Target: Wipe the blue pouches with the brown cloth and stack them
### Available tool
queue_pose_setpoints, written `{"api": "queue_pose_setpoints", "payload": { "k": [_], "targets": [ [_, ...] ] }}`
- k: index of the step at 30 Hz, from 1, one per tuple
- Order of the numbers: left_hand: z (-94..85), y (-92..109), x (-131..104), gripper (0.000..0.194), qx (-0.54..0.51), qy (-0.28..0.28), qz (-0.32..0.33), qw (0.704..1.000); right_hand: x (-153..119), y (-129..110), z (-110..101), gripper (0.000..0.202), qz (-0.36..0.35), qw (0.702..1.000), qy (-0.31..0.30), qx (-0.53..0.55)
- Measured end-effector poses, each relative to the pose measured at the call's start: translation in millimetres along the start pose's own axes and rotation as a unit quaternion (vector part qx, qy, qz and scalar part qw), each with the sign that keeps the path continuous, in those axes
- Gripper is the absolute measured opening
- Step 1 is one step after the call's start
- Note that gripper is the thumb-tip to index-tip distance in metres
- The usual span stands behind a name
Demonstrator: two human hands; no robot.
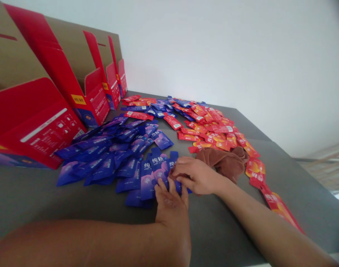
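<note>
You are working with both hands together over the near part of the worktop [214, 222]. Three blue packets [157, 163] are lying side by side, print facing up, directly under and just beyond your fingers. Your left hand [172, 204] is resting palm down, its fingers spreading over the lower ends of these packets. Your right hand [198, 175] is reaching in from the other side, its fingers bending down over the rightmost packet and meeting the left fingertips. Whether the right fingers are gripping anything cannot be told, as the contact is hidden.

Count by item: two hands are showing. Three blue packets are lying at the fingers, with the end of at least one more [138, 201] showing below them. A blue pile [102, 157] is spreading to the left of the hands; its packets are overlapping too much for an exact count. An orange-red pile [214, 128] is curving along the far right, likewise uncountable, with two red packets [172, 121] lying between the piles. A mixed blue-and-red group is lying at the far end. One brown cloth [226, 161] is lying bunched just beyond your right wrist. Four red boxes [93, 100] are standing in a row at left, flaps rising.
</note>
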State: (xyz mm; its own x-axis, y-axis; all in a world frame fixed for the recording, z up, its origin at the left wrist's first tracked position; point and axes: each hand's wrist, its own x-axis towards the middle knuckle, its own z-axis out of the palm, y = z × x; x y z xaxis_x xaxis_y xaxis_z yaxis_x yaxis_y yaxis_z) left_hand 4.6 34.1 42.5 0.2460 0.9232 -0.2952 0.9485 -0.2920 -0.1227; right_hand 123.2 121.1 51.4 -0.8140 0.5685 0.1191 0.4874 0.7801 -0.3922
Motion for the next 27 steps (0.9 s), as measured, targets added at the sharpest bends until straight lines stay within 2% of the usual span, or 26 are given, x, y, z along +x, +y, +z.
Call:
{"api": "queue_pose_setpoints", "payload": {
  "k": [2,6,8,14,16,20,22,27],
  "targets": [
    [0.2,-0.1,-0.4,0.057,0.003,0.0,0.002,1.0,1.0,2.0,1.3,0.015,0.01,1.0,0.007,-0.009],
    [3.1,-0.2,-1.3,0.058,0.007,0.013,0.006,1.0,4.7,22.3,2.2,0.015,0.086,0.994,0.039,-0.058],
    [4.0,0.1,-1.4,0.058,0.005,0.014,0.005,1.0,4.7,25.4,1.3,0.015,0.1,0.992,0.043,-0.065],
    [5.8,2.6,-1.3,0.056,-0.012,0.016,-0.002,1.0,1.3,-2.5,1.8,0.014,0.0,1.0,0.006,-0.004],
    [7.8,3.1,-0.1,0.056,-0.012,0.007,0.0,1.0,2.2,-1.7,3.0,0.015,0.004,1.0,0.011,-0.005],
    [7.7,2.2,0.9,0.058,0.004,0.009,-0.003,1.0,5.1,20.5,3.4,0.015,0.077,0.995,0.043,-0.043],
    [4.4,0.9,-0.5,0.057,0.006,0.006,0.002,1.0,5.2,26.3,2.2,0.014,0.092,0.993,0.048,-0.056],
    [4.0,1.6,-0.3,0.055,-0.004,0.007,0.006,1.0,2.0,4.4,1.3,0.014,0.01,1.0,0.013,-0.019]
  ]
}}
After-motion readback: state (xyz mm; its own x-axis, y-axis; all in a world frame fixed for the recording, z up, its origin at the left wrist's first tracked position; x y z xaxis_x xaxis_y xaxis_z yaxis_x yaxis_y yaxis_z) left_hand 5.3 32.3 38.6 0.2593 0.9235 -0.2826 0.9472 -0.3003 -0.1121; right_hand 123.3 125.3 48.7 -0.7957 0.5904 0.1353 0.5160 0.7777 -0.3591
